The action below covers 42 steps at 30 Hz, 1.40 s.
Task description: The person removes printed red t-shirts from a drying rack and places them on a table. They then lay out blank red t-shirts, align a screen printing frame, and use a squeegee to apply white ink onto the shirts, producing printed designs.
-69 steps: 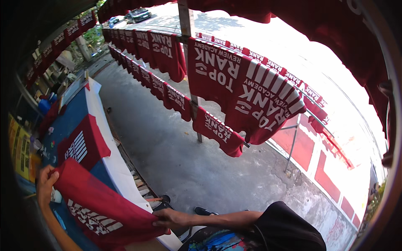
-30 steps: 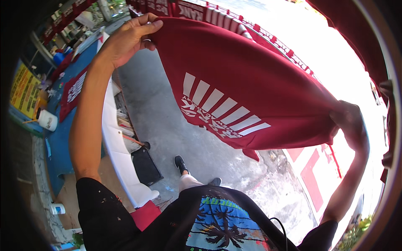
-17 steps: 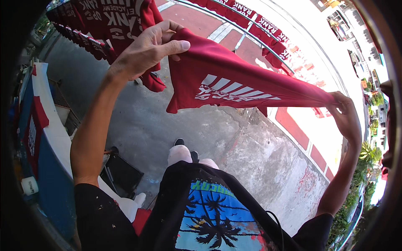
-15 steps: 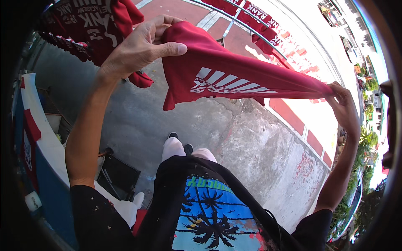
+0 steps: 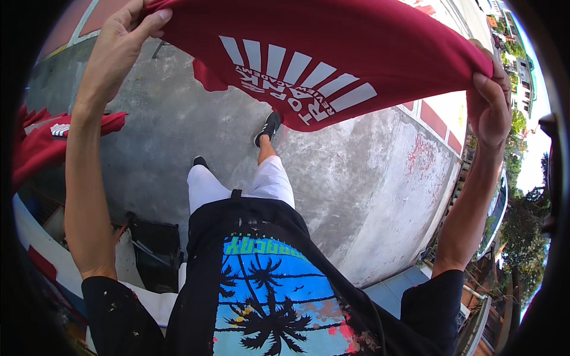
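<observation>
The person's bare left hand [image 5: 132, 32] is raised in a pinch, thumb [image 5: 153, 22] pointing inward; the bare right hand [image 5: 491, 113] grips with curled fingers [image 5: 499, 72]. The bare left forearm [image 5: 89, 193] stands nearly upright; the bare right forearm [image 5: 469, 204] slants outward.

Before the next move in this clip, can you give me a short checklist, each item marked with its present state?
1. Left hand gripping the red cloth: ok, it holds the cloth at its left end.
2. Right hand gripping: ok, it holds the cloth at its right end.
3. Cloth off the floor: ok, it is held up above it.
4. Cloth apart from the red pieces at the left: ok, there is a gap between them.
5. Upper edge free of folds: cannot tell, part of it runs out of the picture's top.
</observation>
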Each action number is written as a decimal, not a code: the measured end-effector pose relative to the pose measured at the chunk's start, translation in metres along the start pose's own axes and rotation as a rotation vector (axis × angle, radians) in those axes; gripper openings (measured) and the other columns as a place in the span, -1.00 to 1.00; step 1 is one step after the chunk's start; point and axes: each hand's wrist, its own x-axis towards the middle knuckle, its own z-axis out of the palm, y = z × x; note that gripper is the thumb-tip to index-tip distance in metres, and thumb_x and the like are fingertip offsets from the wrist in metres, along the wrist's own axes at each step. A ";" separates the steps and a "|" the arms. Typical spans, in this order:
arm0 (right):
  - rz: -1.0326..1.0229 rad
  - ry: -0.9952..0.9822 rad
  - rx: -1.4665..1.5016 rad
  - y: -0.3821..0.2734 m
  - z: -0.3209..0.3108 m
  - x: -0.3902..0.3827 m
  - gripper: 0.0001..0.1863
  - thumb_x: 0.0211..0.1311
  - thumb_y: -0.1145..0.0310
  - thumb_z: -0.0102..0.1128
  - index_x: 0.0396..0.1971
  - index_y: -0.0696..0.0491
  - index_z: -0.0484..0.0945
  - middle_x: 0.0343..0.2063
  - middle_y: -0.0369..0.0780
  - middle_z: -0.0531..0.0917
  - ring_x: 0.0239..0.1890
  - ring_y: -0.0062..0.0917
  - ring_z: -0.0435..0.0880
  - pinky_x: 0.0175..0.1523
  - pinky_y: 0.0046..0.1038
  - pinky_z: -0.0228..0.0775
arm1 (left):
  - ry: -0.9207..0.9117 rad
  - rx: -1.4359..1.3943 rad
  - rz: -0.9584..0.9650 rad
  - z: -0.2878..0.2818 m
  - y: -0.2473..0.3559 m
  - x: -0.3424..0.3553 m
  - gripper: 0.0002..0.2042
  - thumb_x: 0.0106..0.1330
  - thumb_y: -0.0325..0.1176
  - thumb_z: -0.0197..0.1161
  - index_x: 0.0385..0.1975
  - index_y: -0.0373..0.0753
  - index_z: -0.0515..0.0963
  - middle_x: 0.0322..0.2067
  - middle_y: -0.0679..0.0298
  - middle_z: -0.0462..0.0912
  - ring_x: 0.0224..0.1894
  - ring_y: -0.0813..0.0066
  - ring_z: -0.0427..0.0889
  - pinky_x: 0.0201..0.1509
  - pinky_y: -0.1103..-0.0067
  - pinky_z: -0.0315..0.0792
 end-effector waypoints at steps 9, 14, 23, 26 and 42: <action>0.105 0.060 0.143 0.016 -0.055 -0.009 -0.76 -0.11 0.73 0.21 -0.37 0.16 0.56 -0.08 -0.07 0.72 -0.05 -0.53 0.70 0.08 -0.47 0.50 | -0.003 -0.071 -0.181 0.072 0.092 0.050 -0.91 0.59 -0.46 0.25 -0.04 -0.31 0.58 -0.18 0.43 0.64 -0.11 0.73 0.52 0.05 0.69 0.38; 0.085 0.137 0.109 0.004 -0.113 0.017 -0.74 -0.12 0.76 0.13 -0.39 0.14 0.47 -0.10 -0.12 0.69 -0.14 -0.64 0.65 -0.07 -0.55 0.49 | 0.000 -0.096 -0.167 0.081 0.146 0.094 -0.91 0.62 -0.47 0.20 -0.03 -0.34 0.55 -0.16 0.34 0.68 -0.07 0.64 0.62 0.12 0.60 0.49; -0.111 0.390 -0.013 0.001 -0.239 0.134 -0.92 0.16 0.61 0.31 -0.34 0.18 0.62 -0.37 -0.26 0.66 -0.25 -0.60 0.66 -0.03 -0.44 0.53 | -0.005 -0.014 0.054 0.029 0.235 0.215 -0.86 0.61 -0.42 0.20 0.00 -0.34 0.54 -0.11 0.26 0.72 -0.04 0.57 0.68 0.19 0.51 0.54; 0.063 0.481 -0.690 -0.005 -0.286 0.160 -0.84 0.19 0.65 0.34 -0.27 0.17 0.56 -0.25 -0.15 0.71 -0.22 -0.45 0.67 0.07 -0.32 0.54 | -0.074 -0.101 0.085 0.009 0.259 0.249 -0.82 0.57 -0.37 0.28 0.01 -0.31 0.55 -0.12 0.28 0.72 -0.03 0.56 0.67 0.21 0.49 0.53; -0.396 -0.091 0.311 -0.040 -0.372 0.368 -0.77 0.26 0.58 0.11 -0.10 0.13 0.58 -0.32 -0.40 0.59 -0.27 -0.73 0.53 0.02 -0.59 0.44 | -0.110 -0.096 -0.034 -0.015 0.392 0.354 -0.27 -0.01 -0.49 0.26 0.33 -0.44 0.42 -0.03 0.31 0.72 -0.17 0.64 0.68 -0.08 0.57 0.60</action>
